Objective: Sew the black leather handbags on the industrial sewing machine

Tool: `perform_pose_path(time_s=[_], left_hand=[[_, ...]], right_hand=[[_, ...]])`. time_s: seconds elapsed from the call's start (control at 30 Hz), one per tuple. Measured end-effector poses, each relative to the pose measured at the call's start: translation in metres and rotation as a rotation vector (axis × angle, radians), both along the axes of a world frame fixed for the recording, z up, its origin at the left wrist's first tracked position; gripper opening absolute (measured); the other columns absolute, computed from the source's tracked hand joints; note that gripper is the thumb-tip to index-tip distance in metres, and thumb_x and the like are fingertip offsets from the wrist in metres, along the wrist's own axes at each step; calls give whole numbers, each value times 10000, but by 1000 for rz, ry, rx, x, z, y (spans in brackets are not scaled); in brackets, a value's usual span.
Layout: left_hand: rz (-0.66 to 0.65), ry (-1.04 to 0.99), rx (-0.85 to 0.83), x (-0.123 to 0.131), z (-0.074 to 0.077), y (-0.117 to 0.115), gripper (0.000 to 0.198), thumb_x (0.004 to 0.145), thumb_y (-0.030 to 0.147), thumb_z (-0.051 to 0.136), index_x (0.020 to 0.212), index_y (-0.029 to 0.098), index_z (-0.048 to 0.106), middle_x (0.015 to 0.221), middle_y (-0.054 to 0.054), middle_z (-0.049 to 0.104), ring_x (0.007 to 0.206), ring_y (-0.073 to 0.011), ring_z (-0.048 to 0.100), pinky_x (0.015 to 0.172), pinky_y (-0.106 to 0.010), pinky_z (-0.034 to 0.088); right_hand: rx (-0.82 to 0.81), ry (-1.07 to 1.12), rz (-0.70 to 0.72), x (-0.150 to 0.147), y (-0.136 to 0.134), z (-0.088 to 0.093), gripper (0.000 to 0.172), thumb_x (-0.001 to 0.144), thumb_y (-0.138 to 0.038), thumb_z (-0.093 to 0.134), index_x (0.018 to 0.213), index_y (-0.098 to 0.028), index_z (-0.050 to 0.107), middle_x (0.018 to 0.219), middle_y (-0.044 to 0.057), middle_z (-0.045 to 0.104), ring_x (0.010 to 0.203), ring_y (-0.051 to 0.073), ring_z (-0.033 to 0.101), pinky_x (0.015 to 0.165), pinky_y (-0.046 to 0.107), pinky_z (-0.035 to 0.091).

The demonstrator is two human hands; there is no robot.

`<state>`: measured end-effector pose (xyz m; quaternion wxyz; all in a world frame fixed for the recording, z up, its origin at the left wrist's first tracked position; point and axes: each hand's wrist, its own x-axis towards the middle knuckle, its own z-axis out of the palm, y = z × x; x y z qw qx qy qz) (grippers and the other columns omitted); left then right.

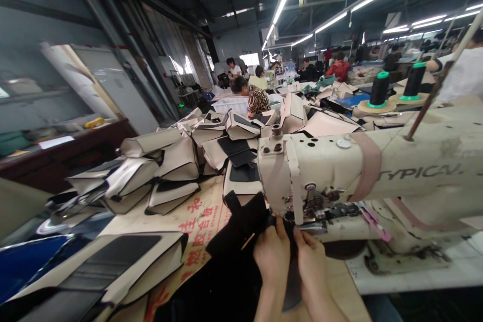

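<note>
A black fabric piece point(222, 282) hangs in front of the cream sewing machine point(415, 171), with one edge at the machine's stitching end. My left hand point(273, 251) pinches this fabric just left of the presser area, fingers pointing away from me. Close beside it, my right hand point(310, 259) is closed on the fabric's right edge, near the machine's narrow arm. A black flap point(239, 221) of the fabric sticks up to the left of my hands. The needle point and the stitched edge are hidden.
Beige and black bag pieces point(173, 158) lie piled on the board point(204, 211) to the left and behind. A larger bag piece point(113, 261) lies nearer. Black thread cones point(379, 90) stand behind the machine; pink snips point(377, 224) rest on it. Other people point(258, 98) sit further back.
</note>
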<state>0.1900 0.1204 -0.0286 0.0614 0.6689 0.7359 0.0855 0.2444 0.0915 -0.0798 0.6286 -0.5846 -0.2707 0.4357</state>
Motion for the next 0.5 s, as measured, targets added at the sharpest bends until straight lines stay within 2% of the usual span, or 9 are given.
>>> perform_pose_path(time_s=[0.1,0.2,0.3,0.5], left_hand=[[1,-21,-21,0,4,8,391,896,274,330,784,107,666,792,-124,688,750,-213,649,568,-253,383],[-12,-46,-54,-2,7,12,377,884,273,352,763,115,673,792,-119,696,747,-205,655,573,-246,391],[-12,-62,-74,-2,9,12,382,884,270,346,782,101,674,802,-131,695,766,-210,655,587,-247,398],[-38,-82,-99,-2,11,19,361,873,250,351,799,108,674,823,-137,690,792,-207,651,610,-238,404]], right_hand=[[-1,52,-16,-2,-5,1,422,788,-553,478,633,-162,510,518,-38,434,505,110,389,459,199,302],[23,58,58,-1,-14,-1,450,750,-558,538,543,-171,437,450,-59,332,437,91,308,412,206,217],[58,54,84,-1,-20,-4,444,749,-544,548,543,-172,420,465,-60,323,446,86,294,414,205,199],[65,27,-12,-4,-12,-1,462,748,-573,516,520,-186,405,423,-57,335,373,85,288,363,209,207]])
